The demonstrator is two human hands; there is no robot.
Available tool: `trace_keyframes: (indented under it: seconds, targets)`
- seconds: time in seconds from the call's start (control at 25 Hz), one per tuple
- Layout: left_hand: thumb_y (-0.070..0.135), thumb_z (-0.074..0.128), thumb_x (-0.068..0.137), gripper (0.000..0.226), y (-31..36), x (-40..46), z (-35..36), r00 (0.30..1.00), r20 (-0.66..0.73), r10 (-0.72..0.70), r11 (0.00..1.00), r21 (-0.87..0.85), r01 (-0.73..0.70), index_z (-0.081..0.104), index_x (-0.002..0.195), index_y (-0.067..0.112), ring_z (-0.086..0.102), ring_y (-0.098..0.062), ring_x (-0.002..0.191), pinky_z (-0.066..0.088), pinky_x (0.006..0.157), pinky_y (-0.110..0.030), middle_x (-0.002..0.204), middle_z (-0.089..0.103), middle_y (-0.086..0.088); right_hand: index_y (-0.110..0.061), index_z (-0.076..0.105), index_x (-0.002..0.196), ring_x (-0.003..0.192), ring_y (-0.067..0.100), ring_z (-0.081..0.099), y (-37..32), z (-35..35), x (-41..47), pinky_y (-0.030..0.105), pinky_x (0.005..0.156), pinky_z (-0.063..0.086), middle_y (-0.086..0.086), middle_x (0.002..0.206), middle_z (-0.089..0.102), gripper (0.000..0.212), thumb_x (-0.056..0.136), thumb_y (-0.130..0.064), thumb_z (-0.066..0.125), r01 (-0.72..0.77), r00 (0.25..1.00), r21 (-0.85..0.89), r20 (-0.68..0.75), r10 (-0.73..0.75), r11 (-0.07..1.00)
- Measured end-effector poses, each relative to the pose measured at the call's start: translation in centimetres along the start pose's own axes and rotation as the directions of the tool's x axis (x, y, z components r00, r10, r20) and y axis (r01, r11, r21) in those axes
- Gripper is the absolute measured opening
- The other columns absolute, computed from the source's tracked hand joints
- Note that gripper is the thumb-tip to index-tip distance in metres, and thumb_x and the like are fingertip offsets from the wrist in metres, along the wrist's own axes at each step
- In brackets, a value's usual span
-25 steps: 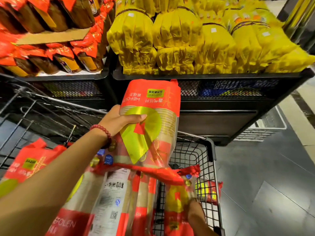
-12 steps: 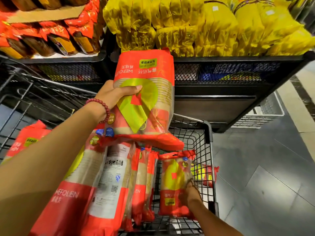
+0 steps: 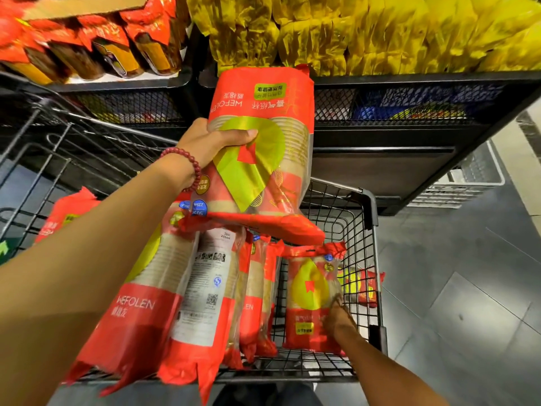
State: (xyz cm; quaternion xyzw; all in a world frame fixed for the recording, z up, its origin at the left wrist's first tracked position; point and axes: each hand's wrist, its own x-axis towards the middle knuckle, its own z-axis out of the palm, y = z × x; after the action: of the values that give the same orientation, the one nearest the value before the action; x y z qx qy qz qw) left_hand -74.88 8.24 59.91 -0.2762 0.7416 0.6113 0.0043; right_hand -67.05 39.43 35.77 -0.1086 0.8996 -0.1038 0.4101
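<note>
- Head view: the left hand (image 3: 218, 142) grips a raised pack (image 3: 260, 177) of paper cups at its left edge. The thumb lies curled across the yellow leaf on the front, and the other fingers are hidden behind the wrapper.
- The raised pack is red with a clear window. It hangs upside down, its print inverted, above the front of the shopping cart (image 3: 372, 212) and in front of the black shelf (image 3: 380, 83).
- A red bead bracelet (image 3: 187, 164) sits on the left wrist.
- The right hand (image 3: 339, 317) holds a standing pack (image 3: 307, 288) low on its right side. Its fingers are closed on the wrapper, though blur hides each single finger.
- The standing pack is upright on the cart floor, close to the right mesh wall.
- More packs of the same kind (image 3: 205, 288) lean side by side in the left part of the cart.
- On the shelf above lie yellow bags (image 3: 351, 33) and, to the left, red-topped pouches (image 3: 87, 45).
- A white crate (image 3: 468, 177) rests on the floor to the right.
</note>
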Motion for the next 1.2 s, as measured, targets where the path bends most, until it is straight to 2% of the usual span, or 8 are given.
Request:
trace_keyframes:
  seconds: [0.12, 0.24, 0.36, 0.48, 0.68, 0.88, 1.04, 1.2]
  targets:
    - [0.047, 0.086, 0.038, 0.085, -0.2, -0.4, 0.1, 1.0, -0.006, -0.008, 1.0, -0.02, 0.007, 0.067, 0.112, 0.01, 0.073, -0.014, 0.074, 0.056, 0.065, -0.024, 0.095, 0.075, -0.005, -0.004, 0.049, 0.119, 0.089, 0.021, 0.058, -0.4, 0.4, -0.4, 0.02, 0.065, 0.041, 0.018, 0.125, 0.057, 0.028, 0.101, -0.01, 0.029, -0.113, 0.994, -0.067, 0.008, 0.113, 0.991]
    - [0.046, 0.081, 0.038, 0.081, 0.0, -1.7, 0.6, 0.999, 0.045, 0.001, 1.0, -0.025, 0.001, 0.069, 0.109, 0.009, 0.073, -0.012, 0.069, 0.056, 0.062, -0.021, 0.093, 0.074, -0.006, 0.001, 0.036, 0.131, 0.111, 0.029, 0.058, -1.6, -1.4, -2.0, 0.031, 0.088, 0.047, 0.018, 0.127, 0.055, 0.04, 0.093, -0.008, 0.045, -0.113, 0.993, 0.082, -0.035, 0.116, 0.99]
    - [0.049, 0.085, 0.038, 0.089, -0.2, -2.7, 1.5, 0.996, 0.081, -0.031, 0.999, -0.02, 0.033, 0.066, 0.114, 0.008, 0.073, -0.022, 0.084, 0.058, 0.079, -0.033, 0.101, 0.074, -0.009, -0.002, 0.037, 0.135, 0.107, 0.03, 0.059, -2.5, -5.9, -4.9, 0.035, 0.085, 0.048, 0.017, 0.123, 0.058, 0.052, 0.088, -0.015, 0.054, 0.02, 0.989, 0.148, -0.15, 0.002, 0.989]
    - [0.06, 0.09, 0.031, 0.105, -1.6, -3.3, 3.3, 0.994, 0.077, -0.073, 0.997, 0.014, 0.072, 0.061, 0.118, 0.01, 0.072, -0.025, 0.093, 0.056, 0.09, -0.044, 0.108, 0.072, -0.009, -0.004, 0.046, 0.129, 0.113, 0.032, 0.056, -2.3, -12.1, -7.9, 0.036, 0.088, 0.046, 0.017, 0.124, 0.059, 0.042, 0.091, -0.02, 0.053, 0.143, 0.942, 0.154, -0.325, -0.086, 0.978]
    - [0.067, 0.087, 0.026, 0.101, -6.7, -4.2, 7.7, 0.984, 0.084, -0.159, 0.971, 0.194, 0.14, 0.059, 0.107, 0.015, 0.068, -0.018, 0.09, 0.054, 0.089, -0.038, 0.101, 0.071, -0.002, -0.008, 0.043, 0.135, 0.123, 0.031, 0.049, -1.9, -20.5, -12.4, 0.038, 0.094, 0.043, 0.012, 0.134, 0.053, 0.049, 0.092, -0.029, 0.054, 0.213, 0.78, -0.005, -0.602, -0.173, 0.977]
    - [0.051, 0.087, 0.039, 0.096, -10.1, -6.2, 12.0, 0.953, -0.008, -0.304, 0.922, 0.251, 0.296, 0.043, 0.113, 0.011, 0.061, -0.025, 0.103, 0.049, 0.091, -0.035, 0.111, 0.061, -0.005, -0.008, 0.039, 0.14, 0.127, 0.031, 0.045, -2.1, -23.4, -13.8, 0.04, 0.099, 0.042, 0.01, 0.139, 0.049, 0.056, 0.092, -0.033, 0.054, 0.214, 0.667, -0.119, -0.707, -0.234, 0.97]
    - [0.054, 0.081, 0.036, 0.118, -13.9, -6.7, 14.4, 0.914, -0.039, -0.403, 0.866, 0.308, 0.395, 0.032, 0.132, 0.007, 0.057, -0.031, 0.116, 0.046, 0.099, -0.039, 0.129, 0.056, -0.013, -0.008, 0.038, 0.14, 0.129, 0.028, 0.044, -1.6, -23.8, -13.2, 0.037, 0.1, 0.041, 0.009, 0.14, 0.049, 0.056, 0.092, -0.034, 0.052, 0.237, 0.617, -0.117, -0.748, -0.243, 0.964]
    - [0.035, 0.088, 0.057, 0.104, -18.6, -6.2, 16.8, 0.859, 0.034, -0.512, 0.82, 0.316, 0.476, 0.029, 0.135, 0.001, 0.052, -0.027, 0.119, 0.041, 0.095, -0.03, 0.131, 0.052, -0.014, -0.01, 0.039, 0.14, 0.129, 0.025, 0.045, -0.5, -22.6, -11.6, 0.036, 0.101, 0.041, 0.007, 0.14, 0.049, 0.055, 0.092, -0.033, 0.053, 0.243, 0.605, -0.107, -0.76, -0.237, 0.964]
